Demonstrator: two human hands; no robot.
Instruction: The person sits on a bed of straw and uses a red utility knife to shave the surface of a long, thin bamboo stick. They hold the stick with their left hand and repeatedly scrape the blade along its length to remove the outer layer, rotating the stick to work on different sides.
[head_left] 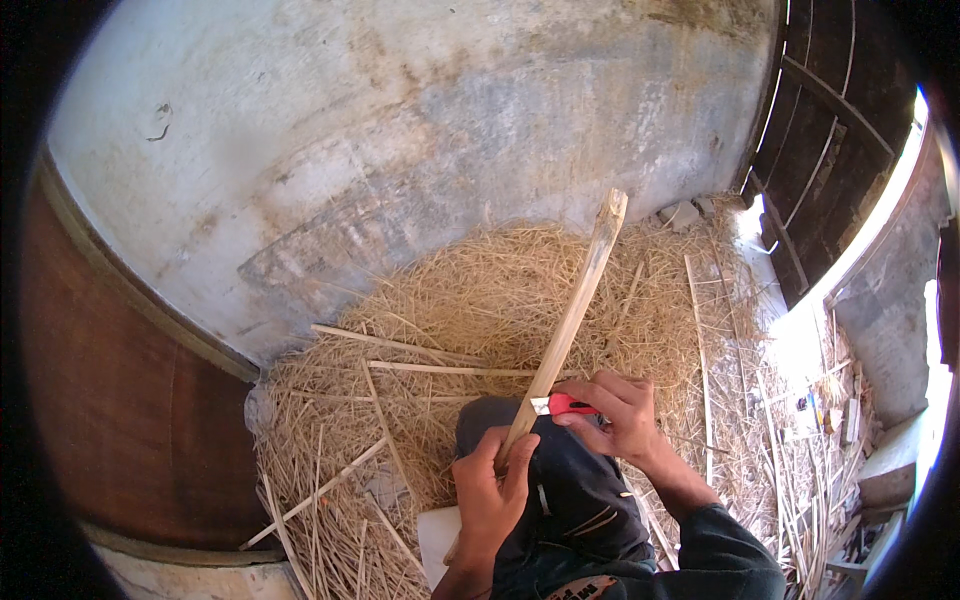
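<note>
My left hand (490, 490) is wrapped round the lower part of a long, pale wooden strip (577, 300), thumb on its right side. The strip slants up and away from my lap, its far end cut unevenly. In my right hand (625, 420) is a red utility knife (572, 403), fingers closed on its handle. Its short blade meets the strip's right edge just above my left hand. Below the hands are my dark trousers (575, 480).
Straw (470, 280) covers the floor, with several thin wooden strips (330, 490) scattered over it. A stained plaster wall (400, 130) rises ahead. A brown panel (130, 380) stands at the left, a dark plank door (830, 130) at the far right.
</note>
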